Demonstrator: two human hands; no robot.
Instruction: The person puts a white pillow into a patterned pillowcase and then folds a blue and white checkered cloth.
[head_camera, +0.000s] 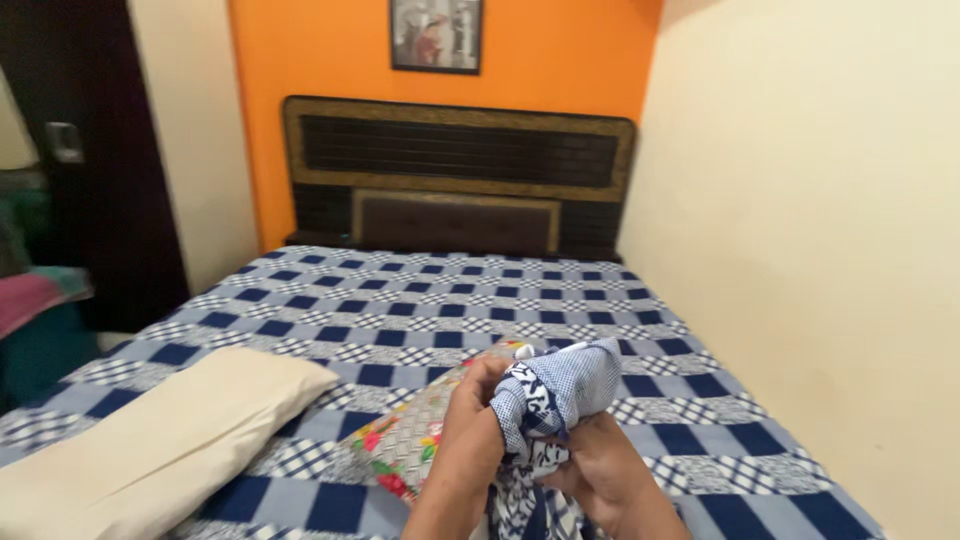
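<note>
Bed (420, 300) with blue-white checked sheet fills room; dark headboard (460, 175) far, orange wall (330, 50) behind, framed picture (436, 35) above. Bare cream pillow (150, 440) lies near left, long axis running near-left to far-right. Floral pillow (415, 435) at near centre, tilted, one end pointing far-right, partly hidden by hands. Left hand (470, 440) fingers clenched on bunched blue checked pillowcase (550, 400); right hand (600, 480) grasps its lower folds.

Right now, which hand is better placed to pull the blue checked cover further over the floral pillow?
Probably the right hand: it grips the bunched blue checked cover from below, while the left hand rests against the floral pillow, steadying it.
</note>
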